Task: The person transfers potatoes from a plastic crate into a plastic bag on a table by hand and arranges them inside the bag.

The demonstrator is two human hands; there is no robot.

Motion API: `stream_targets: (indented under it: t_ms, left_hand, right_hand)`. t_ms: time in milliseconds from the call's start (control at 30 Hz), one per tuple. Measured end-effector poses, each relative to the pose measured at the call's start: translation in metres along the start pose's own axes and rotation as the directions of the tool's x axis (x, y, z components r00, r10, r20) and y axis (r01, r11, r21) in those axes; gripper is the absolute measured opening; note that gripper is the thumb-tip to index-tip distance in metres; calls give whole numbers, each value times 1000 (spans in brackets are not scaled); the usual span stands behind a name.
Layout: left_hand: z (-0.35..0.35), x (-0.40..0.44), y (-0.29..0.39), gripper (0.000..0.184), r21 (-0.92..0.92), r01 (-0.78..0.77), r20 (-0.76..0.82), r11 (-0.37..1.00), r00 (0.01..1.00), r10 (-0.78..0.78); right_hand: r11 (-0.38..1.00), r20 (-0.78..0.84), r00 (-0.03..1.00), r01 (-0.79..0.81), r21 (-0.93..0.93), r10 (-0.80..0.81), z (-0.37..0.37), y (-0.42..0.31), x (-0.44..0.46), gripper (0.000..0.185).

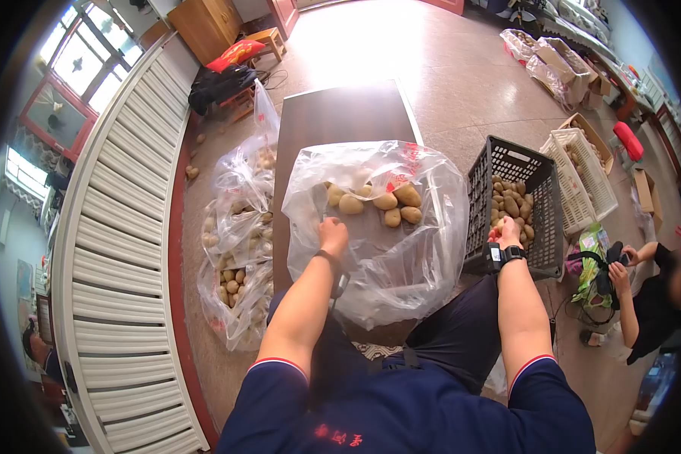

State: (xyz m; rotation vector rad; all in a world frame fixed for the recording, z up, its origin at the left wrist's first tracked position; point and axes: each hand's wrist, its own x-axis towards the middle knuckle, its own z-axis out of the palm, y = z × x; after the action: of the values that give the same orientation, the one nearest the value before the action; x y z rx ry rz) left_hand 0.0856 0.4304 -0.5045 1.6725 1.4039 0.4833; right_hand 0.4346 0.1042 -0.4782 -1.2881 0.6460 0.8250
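Observation:
On a low table (pixel 318 115) lies a clear plastic bag (pixel 401 265) with several potatoes (pixel 351 203) at its mouth. My left hand (pixel 334 236) is closed at the bag's left side, near the potatoes; whatever it grips is too small to make out. To the right, my right hand (pixel 508 231) reaches into a black crate (pixel 479 185) that holds many potatoes (pixel 511 206). Its fingers are curled at the pile, and I cannot make out whether a potato is in them.
Left of the table are clear bags of potatoes (pixel 234 280) on the floor, beside a white radiator (pixel 121 250). A white crate (pixel 580 181) stands beyond the black one. Another person (pixel 651 303) is at the far right, hands on a dark object.

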Motion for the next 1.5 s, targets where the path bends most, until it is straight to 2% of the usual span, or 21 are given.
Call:
stream_targets:
  t_ms: [67, 133, 167, 200, 333, 400, 500, 667, 733, 767, 833, 900, 1000, 1033, 1167, 1233, 1300, 1400, 1433, 1467, 1500]
  left_hand:
    - [-6, 8, -5, 36, 23, 9, -18, 1000, 1000, -9]
    - [-15, 8, 3, 37, 47, 14, -31, 999, 999, -13]
    - [-22, 2, 14, 38, 129, 40, -70, 991, 997, -32]
    - [-30, -5, 26, 39, 209, 69, -110, 976, 993, -47]
    - [-43, -3, 35, 41, 258, 125, -241, 958, 969, -61]
    - [-52, 10, 29, 42, 317, 51, -210, 947, 977, 17]
    - [-63, 22, 24, 41, 376, 49, -152, 925, 988, 9]
    - [-70, 39, 1, 45, 308, 9, -62, 951, 998, 10]
    - [-67, 47, -7, 45, 304, 20, 72, 952, 996, -44]
    - [-65, 51, -11, 45, 301, 16, 71, 954, 997, -39]
    - [-62, 53, -7, 52, 510, 23, 74, 860, 995, -70]
    - [-57, 55, -15, 52, 518, -67, 46, 853, 998, 50]
    - [-65, 37, 11, 52, 609, -167, 132, 776, 985, 109]
    - [-66, 30, 19, 53, 634, -203, 146, 747, 979, 142]
    - [-65, 10, 39, 54, 596, -210, 159, 775, 977, 143]
    - [-62, -2, 51, 59, 593, -66, 76, 802, 997, 25]
    - [-55, 4, 26, 51, 585, -124, 74, 801, 992, 100]
    - [-55, 9, 20, 63, 624, -243, 130, 743, 969, 208]
    - [-55, 9, 18, 61, 597, -269, 120, 756, 961, 248]
    - [-53, 10, 17, 60, 607, -271, 104, 747, 959, 263]
    - [-53, 15, 14, 60, 621, -211, 133, 755, 978, 164]
  right_hand:
    - [998, -173, 983, 59, -9, -60, -4, 1, 8, 31]
    - [997, -194, 978, 75, -3, -74, -1, 3, -1, 30]
    - [996, -215, 972, 94, 4, -91, 2, 3, -8, 29]
    - [996, -215, 972, 94, 3, -91, 5, 3, -13, 29]
    - [974, -113, 975, 175, -143, -191, 21, 6, -33, 29]
    - [959, -31, 973, 218, -179, -227, 30, 8, -47, 27]
    - [942, 63, 958, 286, -176, -279, 37, 13, -52, 27]
    - [927, 116, 955, 292, -234, -272, 48, 17, -61, 20]
    - [909, 116, 951, 307, -281, -285, 53, 18, -64, 19]
    - [908, 117, 949, 313, -278, -291, 55, 20, -65, 19]
    - [917, 182, 947, 305, -257, -264, 56, 22, -60, 18]
    - [903, 229, 934, 331, -275, -272, 54, 26, -45, 19]
    - [884, 203, 935, 344, -316, -292, 61, 29, -55, 27]
    - [893, 181, 935, 346, -288, -304, 66, 29, -62, 20]
    - [890, 197, 939, 332, -311, -281, 73, 32, -64, 25]
    - [883, 201, 936, 340, -324, -287, 73, 33, -63, 26]
    - [859, 235, 934, 343, -379, -269, 71, 34, -61, 25]
    - [857, 241, 930, 354, -374, -279, 70, 34, -62, 26]
    - [851, 258, 925, 363, -380, -280, 67, 33, -61, 26]
    - [845, 257, 923, 369, -387, -285, 66, 33, -58, 26]
    - [839, 257, 922, 375, -395, -291, 67, 34, -55, 26]
